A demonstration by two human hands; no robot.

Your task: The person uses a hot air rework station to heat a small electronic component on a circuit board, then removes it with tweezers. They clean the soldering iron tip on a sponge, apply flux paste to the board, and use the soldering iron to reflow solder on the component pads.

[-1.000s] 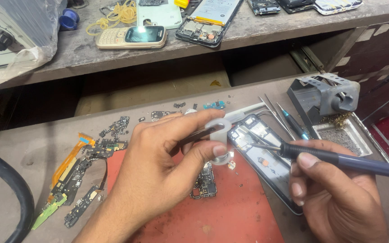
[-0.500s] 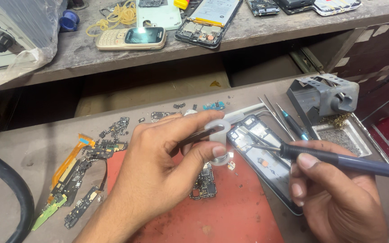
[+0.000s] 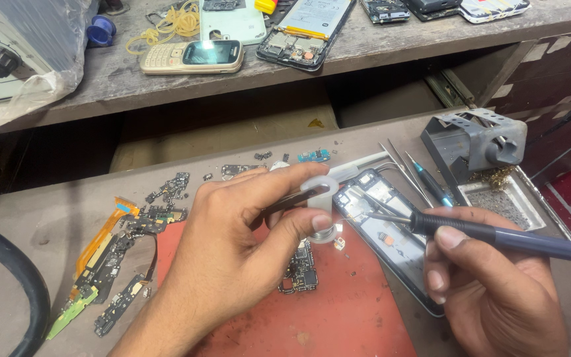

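- Red mat under everything, mostly covered by my two hands, so only bits of it show.
- Left hand: fingers pinched on dark tweezers, tips hidden behind a small white solder reel that my thumb is touching.
- Right hand: fingers wrapped round the soldering iron, tip down on the opened phone. Handle runs off the right edge.
- Phone lies on the mat between my hands; its lower end is hidden under my right hand.
- Small circuit board peeks out below my left thumb.
- Loose flex cables and boards on the bench to the left, iron stand at the right, keypad phone on the shelf above.
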